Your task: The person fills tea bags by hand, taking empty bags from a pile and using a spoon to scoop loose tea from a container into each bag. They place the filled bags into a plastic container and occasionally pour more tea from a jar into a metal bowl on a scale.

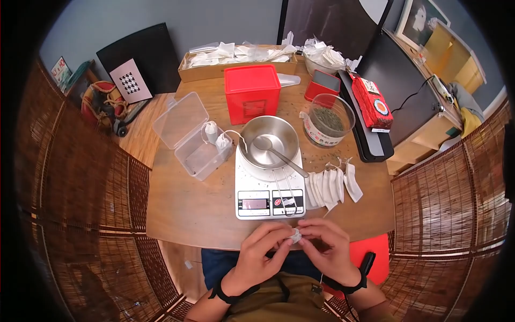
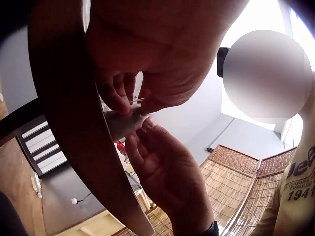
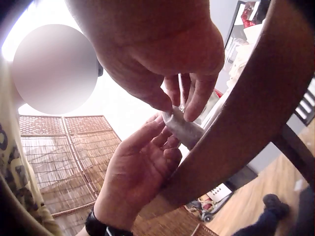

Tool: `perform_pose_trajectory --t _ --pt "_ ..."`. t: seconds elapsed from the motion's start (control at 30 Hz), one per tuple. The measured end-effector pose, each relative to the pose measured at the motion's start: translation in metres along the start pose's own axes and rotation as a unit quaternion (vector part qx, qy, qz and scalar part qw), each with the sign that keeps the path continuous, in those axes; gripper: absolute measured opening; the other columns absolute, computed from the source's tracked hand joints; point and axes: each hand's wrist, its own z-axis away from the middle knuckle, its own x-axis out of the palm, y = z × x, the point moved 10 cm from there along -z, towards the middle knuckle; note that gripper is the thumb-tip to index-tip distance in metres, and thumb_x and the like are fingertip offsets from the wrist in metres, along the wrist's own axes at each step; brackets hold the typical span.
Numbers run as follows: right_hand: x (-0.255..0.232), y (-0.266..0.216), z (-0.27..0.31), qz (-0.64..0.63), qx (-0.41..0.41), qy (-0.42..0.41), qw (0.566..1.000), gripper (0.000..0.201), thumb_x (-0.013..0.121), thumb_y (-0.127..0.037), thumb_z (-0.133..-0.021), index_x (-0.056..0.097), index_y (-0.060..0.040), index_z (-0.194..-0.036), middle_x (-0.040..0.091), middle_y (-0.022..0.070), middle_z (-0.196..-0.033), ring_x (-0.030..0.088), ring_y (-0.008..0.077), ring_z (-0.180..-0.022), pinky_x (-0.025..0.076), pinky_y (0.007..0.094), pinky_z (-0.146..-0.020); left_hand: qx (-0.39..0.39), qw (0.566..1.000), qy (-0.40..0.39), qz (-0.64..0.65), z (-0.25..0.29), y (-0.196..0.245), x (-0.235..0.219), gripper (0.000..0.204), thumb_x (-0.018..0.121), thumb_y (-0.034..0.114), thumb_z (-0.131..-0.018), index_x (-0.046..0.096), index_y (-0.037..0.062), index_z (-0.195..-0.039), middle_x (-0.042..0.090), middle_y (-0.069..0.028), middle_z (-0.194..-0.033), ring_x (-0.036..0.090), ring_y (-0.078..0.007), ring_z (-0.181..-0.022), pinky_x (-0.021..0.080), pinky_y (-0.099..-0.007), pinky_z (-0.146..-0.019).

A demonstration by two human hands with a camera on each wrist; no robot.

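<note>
Over the table's front edge, both hands pinch the top of a small white drawstring bag between thumbs and fingertips. My left hand comes from the left and my right hand from the right, fingertips almost meeting. In the right wrist view the pouch hangs rounded below the fingers. A thin string shows by the fingertips in the left wrist view. Just ahead is a white kitchen scale bearing a steel bowl with a spoon in it. Metal tongs lean over the scale's front.
Right of the scale lie several flat white bags. Behind them stands a clear tub of dried leaves. At left, an open plastic box holds two filled bags. A red canister and a carton of white packets stand behind.
</note>
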Motion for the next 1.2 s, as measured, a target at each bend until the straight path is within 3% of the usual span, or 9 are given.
perform_pose_trajectory --t 0.23,0.37,0.47,0.53,0.63,0.73,0.8,0.9,1.2 --pt "0.001 0.001 0.005 0.039 -0.023 0.004 0.999 0.015 0.076 0.008 -0.096 0.073 0.0036 -0.110 0.073 0.0173 -0.128 0.077 0.0206 -0.108 0.065 0.0289 -0.087 0.011 1.000 0.013 -0.022 0.000 0.005 -0.003 0.013 0.076 -0.007 -0.095 0.074 -0.0031 -0.108 0.075 -0.0169 -0.118 0.072 -0.0171 -0.086 0.056 -0.0270 -0.073" --pt "0.001 0.028 0.013 -0.144 0.090 0.069 0.983 0.011 0.067 0.012 -0.102 0.070 0.0063 -0.110 0.068 0.0165 -0.130 0.074 0.0212 -0.115 0.063 0.0316 -0.095 -0.071 0.992 0.094 0.052 0.012 -0.024 -0.015 0.013 0.075 -0.007 -0.096 0.073 -0.0025 -0.108 0.076 -0.0151 -0.115 0.070 -0.0180 -0.082 0.056 -0.0288 -0.071" --pt "0.003 0.031 0.016 -0.179 0.100 0.082 0.975 0.012 0.066 0.012 -0.102 0.070 0.0063 -0.111 0.068 0.0160 -0.129 0.073 0.0208 -0.116 0.063 0.0309 -0.095 -0.001 0.998 0.069 -0.003 0.006 -0.011 -0.015 0.014 0.076 -0.008 -0.095 0.073 -0.0026 -0.108 0.076 -0.0156 -0.115 0.070 -0.0181 -0.082 0.057 -0.0291 -0.072" --pt "0.002 0.027 0.014 -0.177 0.089 0.080 0.977 0.012 0.067 0.012 -0.102 0.070 0.0057 -0.112 0.069 0.0156 -0.129 0.073 0.0201 -0.115 0.062 0.0301 -0.094 0.003 0.999 0.052 -0.010 0.004 -0.005 -0.012 0.015 0.076 -0.008 -0.094 0.073 -0.0026 -0.108 0.076 -0.0163 -0.116 0.071 -0.0175 -0.086 0.057 -0.0281 -0.074" --pt "0.004 0.000 0.003 0.005 0.001 0.037 0.999 0.015 0.068 0.011 -0.102 0.070 0.0040 -0.116 0.070 0.0146 -0.129 0.074 0.0180 -0.111 0.061 0.0276 -0.090 0.009 0.999 0.030 -0.015 0.003 0.002 -0.007 0.015 0.076 -0.008 -0.094 0.073 -0.0025 -0.108 0.076 -0.0170 -0.117 0.072 -0.0169 -0.089 0.057 -0.0269 -0.075" --pt "0.006 -0.001 0.002 0.021 -0.003 0.041 0.999 0.020 0.078 0.007 -0.094 0.073 0.0018 -0.113 0.076 0.0163 -0.121 0.076 0.0262 -0.105 0.059 0.0328 -0.085 0.011 0.999 0.025 -0.020 0.003 0.002 -0.008 0.015 0.076 -0.008 -0.094 0.073 -0.0025 -0.108 0.076 -0.0169 -0.116 0.072 -0.0167 -0.089 0.057 -0.0267 -0.074" --pt "0.010 0.013 0.008 -0.009 0.030 0.034 0.999 0.016 0.066 0.008 -0.104 0.069 0.0029 -0.119 0.070 0.0133 -0.128 0.072 0.0136 -0.102 0.059 0.0260 -0.086 0.012 0.999 0.024 -0.028 0.006 0.000 -0.010 0.015 0.076 -0.008 -0.094 0.073 -0.0027 -0.108 0.076 -0.0168 -0.116 0.073 -0.0165 -0.089 0.057 -0.0268 -0.074" --pt "0.011 0.027 0.012 -0.108 0.102 0.079 0.986 0.014 0.071 0.006 -0.101 0.072 0.0016 -0.115 0.074 0.0136 -0.123 0.074 0.0163 -0.107 0.058 0.0270 -0.085 -0.001 0.999 0.031 -0.007 0.008 -0.006 -0.010 0.014 0.075 -0.008 -0.096 0.073 -0.0039 -0.108 0.075 -0.0170 -0.116 0.073 -0.0160 -0.090 0.057 -0.0265 -0.074" --pt "0.024 0.034 0.016 -0.283 0.101 0.107 0.948 0.024 0.067 0.010 -0.103 0.067 0.0039 -0.126 0.068 0.0156 -0.130 0.070 0.0192 -0.124 0.061 0.0318 -0.101 -0.073 0.987 0.024 0.139 0.012 -0.021 -0.010 0.021 0.067 -0.008 -0.103 0.071 -0.0070 -0.124 0.070 -0.0173 -0.119 0.075 -0.0180 -0.093 0.065 -0.0299 -0.079"
